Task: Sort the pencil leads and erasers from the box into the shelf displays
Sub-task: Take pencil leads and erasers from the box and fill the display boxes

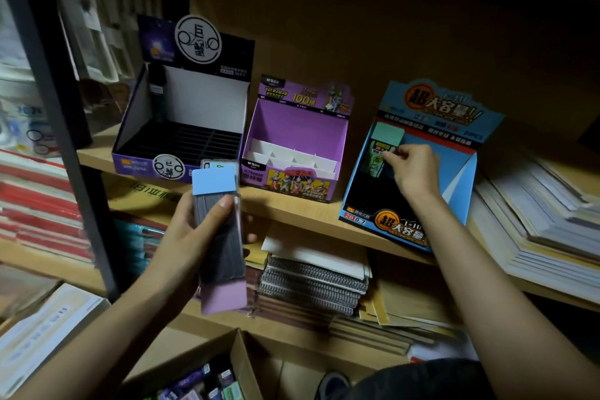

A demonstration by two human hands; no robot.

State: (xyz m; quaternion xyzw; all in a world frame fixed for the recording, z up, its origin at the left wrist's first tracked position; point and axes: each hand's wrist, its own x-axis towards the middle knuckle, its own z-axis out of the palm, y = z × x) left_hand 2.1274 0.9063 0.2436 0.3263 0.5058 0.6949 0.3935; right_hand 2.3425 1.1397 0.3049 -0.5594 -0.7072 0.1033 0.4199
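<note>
Grips clamped — left grip (pixel 181 237) on stacked lead cases (pixel 224 253), right grip (pixel 414 172) on green-capped case (pixel 387 135) inside blue display (pixel 454 169).

three displays (pixel 293 140) side by side on shelf (pixel 292 211)

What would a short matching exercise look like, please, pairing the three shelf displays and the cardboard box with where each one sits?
1. dark purple display
2. Ultraman display
3. blue display
4. cardboard box

A. right end of the shelf, right hand holding a green-capped case inside
B. below the shelf, at the picture's bottom
C. shelf's left end
D. shelf's middle

Pairs: 1-C, 2-D, 3-A, 4-B.
</note>
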